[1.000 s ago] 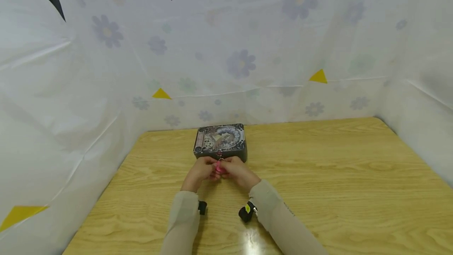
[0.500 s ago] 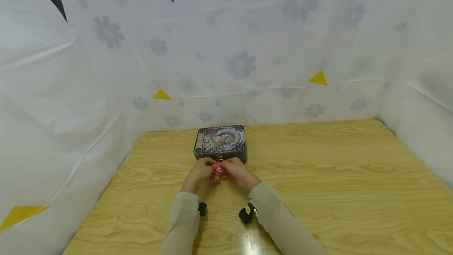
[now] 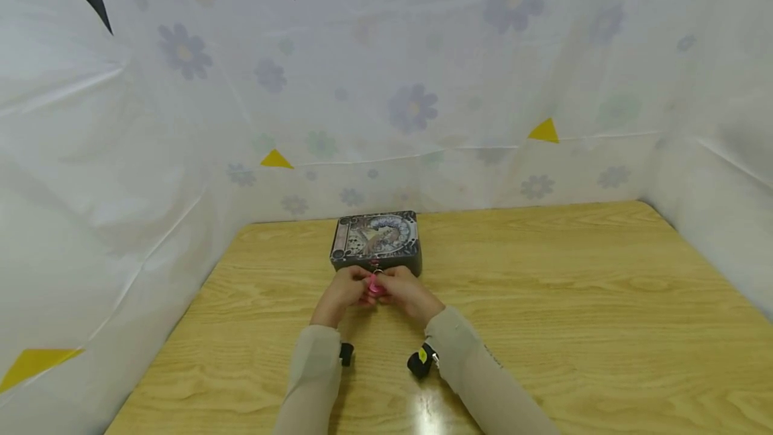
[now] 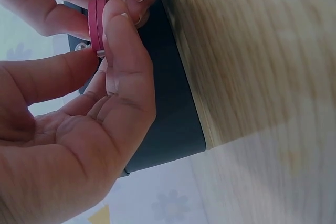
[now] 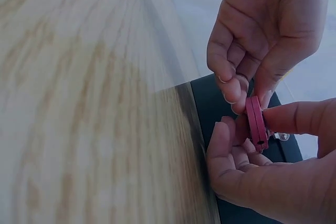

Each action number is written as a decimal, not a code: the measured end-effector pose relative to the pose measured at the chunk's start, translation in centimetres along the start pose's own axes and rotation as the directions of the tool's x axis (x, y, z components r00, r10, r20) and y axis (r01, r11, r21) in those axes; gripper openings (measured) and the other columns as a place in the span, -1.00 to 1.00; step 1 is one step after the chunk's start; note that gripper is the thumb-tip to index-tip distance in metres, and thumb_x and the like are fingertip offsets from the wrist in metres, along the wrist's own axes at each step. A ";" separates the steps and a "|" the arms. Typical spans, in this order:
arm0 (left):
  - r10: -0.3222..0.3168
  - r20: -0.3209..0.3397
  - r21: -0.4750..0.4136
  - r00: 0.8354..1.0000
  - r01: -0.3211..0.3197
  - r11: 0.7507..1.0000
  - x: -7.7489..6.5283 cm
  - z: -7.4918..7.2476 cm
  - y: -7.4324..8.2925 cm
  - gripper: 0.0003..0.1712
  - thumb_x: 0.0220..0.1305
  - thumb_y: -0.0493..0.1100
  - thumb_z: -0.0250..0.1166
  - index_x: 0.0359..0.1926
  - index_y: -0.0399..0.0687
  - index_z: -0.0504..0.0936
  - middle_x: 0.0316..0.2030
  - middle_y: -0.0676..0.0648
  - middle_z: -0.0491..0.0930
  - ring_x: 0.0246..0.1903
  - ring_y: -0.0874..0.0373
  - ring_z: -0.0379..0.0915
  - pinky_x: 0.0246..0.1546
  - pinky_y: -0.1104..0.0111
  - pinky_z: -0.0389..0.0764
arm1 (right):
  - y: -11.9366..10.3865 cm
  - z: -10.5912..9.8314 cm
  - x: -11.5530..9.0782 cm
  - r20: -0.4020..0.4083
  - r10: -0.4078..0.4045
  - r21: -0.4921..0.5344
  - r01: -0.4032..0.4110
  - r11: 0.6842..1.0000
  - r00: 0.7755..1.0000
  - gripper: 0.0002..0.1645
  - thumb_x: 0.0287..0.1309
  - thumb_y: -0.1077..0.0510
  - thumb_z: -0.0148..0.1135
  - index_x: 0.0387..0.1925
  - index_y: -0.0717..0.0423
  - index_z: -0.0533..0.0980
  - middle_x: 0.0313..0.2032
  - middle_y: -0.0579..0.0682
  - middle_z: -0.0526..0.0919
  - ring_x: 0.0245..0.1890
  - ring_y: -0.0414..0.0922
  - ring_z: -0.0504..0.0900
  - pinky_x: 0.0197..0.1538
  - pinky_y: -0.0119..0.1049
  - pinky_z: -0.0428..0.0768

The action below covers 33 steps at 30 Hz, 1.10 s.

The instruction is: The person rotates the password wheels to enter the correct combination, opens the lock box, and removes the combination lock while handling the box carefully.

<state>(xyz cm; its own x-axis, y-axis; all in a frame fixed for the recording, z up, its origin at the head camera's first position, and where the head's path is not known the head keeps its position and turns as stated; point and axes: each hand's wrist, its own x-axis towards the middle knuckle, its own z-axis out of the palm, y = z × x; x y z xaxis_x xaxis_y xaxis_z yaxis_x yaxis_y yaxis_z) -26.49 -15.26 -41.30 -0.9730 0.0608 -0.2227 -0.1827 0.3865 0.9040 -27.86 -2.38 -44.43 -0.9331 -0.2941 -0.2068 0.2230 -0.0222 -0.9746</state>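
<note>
A small pink padlock (image 3: 376,284), with a thin metal shackle above it, is at the front of a dark box (image 3: 386,237) with a printed picture on its lid. My left hand (image 3: 341,293) pinches the padlock from the left, thumb and forefinger at its edge. From the other side my right hand (image 3: 412,293) pinches it too. Seen edge-on in the right wrist view, the padlock (image 5: 256,123) is a thick disc with a seam round it and a small dark hole. A metal clasp (image 5: 282,136) on the box shows just behind it. Fingers hide much of the padlock's faces.
The box stands near the back edge of a wood-grain table (image 3: 574,301). A white sheet (image 3: 362,72) with flowers and triangles hangs behind and at both sides. Each wrist wears a black camera, such as the right wrist camera (image 3: 421,362).
The pink padlock tilts slightly between the fingers, its face showing more half a second ago than now. Both hands and the box stay in place.
</note>
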 end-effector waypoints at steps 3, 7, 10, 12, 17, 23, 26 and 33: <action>0.006 -0.004 0.007 1.000 -0.006 1.000 0.0 0.0 0.0 -0.84 0.36 -0.44 0.02 -0.14 -0.48 0.49 -0.53 -0.16 0.54 -0.62 0.17 0.51 -0.41 0.22 0.67 | 0.1 0.1 0.0 -0.004 -0.015 -0.026 0.015 1.000 1.000 -0.78 0.26 0.33 -0.03 -0.28 0.45 0.50 -0.49 -0.05 0.52 -0.51 -0.26 0.48 -0.37 -0.42 0.57; 0.004 -0.003 0.012 1.000 -0.004 1.000 0.0 0.0 0.0 -0.84 0.36 -0.43 0.02 -0.14 -0.48 0.49 -0.52 -0.16 0.55 -0.62 0.17 0.51 -0.40 0.21 0.67 | 0.1 0.2 0.0 -0.009 -0.017 -0.033 0.017 0.999 1.000 -0.78 0.30 0.34 -0.06 -0.30 0.42 0.49 -0.49 -0.06 0.51 -0.54 -0.27 0.48 -0.41 -0.46 0.54; -0.002 -0.003 0.005 1.000 0.002 1.000 -0.1 0.0 0.1 -0.84 0.36 -0.43 0.02 -0.14 -0.48 0.49 -0.53 -0.16 0.54 -0.63 0.18 0.50 -0.38 0.19 0.68 | 0.1 0.2 0.1 -0.002 -0.015 -0.030 0.015 0.999 1.000 -0.79 0.30 0.34 -0.07 -0.30 0.40 0.48 -0.51 -0.07 0.50 -0.55 -0.28 0.48 -0.42 -0.46 0.53; -0.003 -0.004 0.003 1.000 0.003 1.000 -0.1 0.0 0.1 -0.84 0.37 -0.43 0.02 -0.14 -0.48 0.48 -0.53 -0.16 0.54 -0.63 0.18 0.50 -0.37 0.18 0.68 | 0.1 0.2 0.1 0.004 -0.014 -0.031 0.014 0.999 1.000 -0.79 0.30 0.34 -0.07 -0.28 0.42 0.49 -0.52 -0.08 0.51 -0.54 -0.27 0.48 -0.40 -0.45 0.55; -0.005 -0.004 -0.001 1.000 0.005 1.000 -0.1 0.0 0.1 -0.84 0.37 -0.44 0.01 -0.14 -0.49 0.47 -0.52 -0.18 0.53 -0.64 0.18 0.49 -0.39 0.19 0.68 | -0.1 0.0 0.0 -0.004 0.010 -0.023 -0.010 1.000 1.000 -0.74 0.28 0.31 -0.01 -0.22 0.48 0.52 -0.49 -0.04 0.56 -0.49 -0.23 0.52 -0.32 -0.38 0.59; -0.006 0.003 -0.007 1.000 0.006 1.000 -0.1 0.1 -0.1 -0.85 0.38 -0.43 0.02 -0.14 -0.49 0.47 -0.54 -0.17 0.53 -0.64 0.18 0.49 -0.41 0.21 0.68 | -0.2 0.0 -0.1 -0.017 0.048 0.007 -0.048 0.999 0.999 -0.77 0.21 0.33 0.02 -0.26 0.45 0.55 -0.51 -0.05 0.57 -0.49 -0.23 0.53 -0.34 -0.40 0.58; -0.003 -0.001 -0.025 1.000 0.003 1.000 -0.1 0.1 -0.1 -0.85 0.37 -0.44 0.01 -0.15 -0.49 0.46 -0.55 -0.16 0.52 -0.64 0.18 0.48 -0.41 0.20 0.68 | -0.2 0.0 -0.2 -0.014 0.036 0.024 -0.036 0.999 0.999 -0.80 0.22 0.34 0.02 -0.34 0.41 0.54 -0.52 -0.05 0.55 -0.51 -0.22 0.51 -0.35 -0.40 0.58; 0.008 0.005 -0.007 1.000 -0.008 1.000 -0.3 0.0 0.2 -0.85 0.37 -0.44 0.00 -0.16 -0.50 0.46 -0.52 -0.19 0.54 -0.62 0.16 0.50 -0.39 0.19 0.68 | -0.3 0.0 -0.3 -0.008 0.042 0.031 -0.042 0.999 0.999 -0.80 0.26 0.33 0.00 -0.32 0.41 0.53 -0.55 -0.06 0.53 -0.51 -0.24 0.51 -0.35 -0.42 0.58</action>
<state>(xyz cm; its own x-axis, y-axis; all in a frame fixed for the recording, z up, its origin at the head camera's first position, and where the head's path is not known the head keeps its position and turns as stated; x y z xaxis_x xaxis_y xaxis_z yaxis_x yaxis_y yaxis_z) -26.21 -15.14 -41.05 -0.9737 0.0686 -0.2172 -0.1759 0.3793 0.9084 -27.68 -2.32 -44.05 -0.9251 -0.2875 -0.2481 0.2703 -0.0395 -0.9620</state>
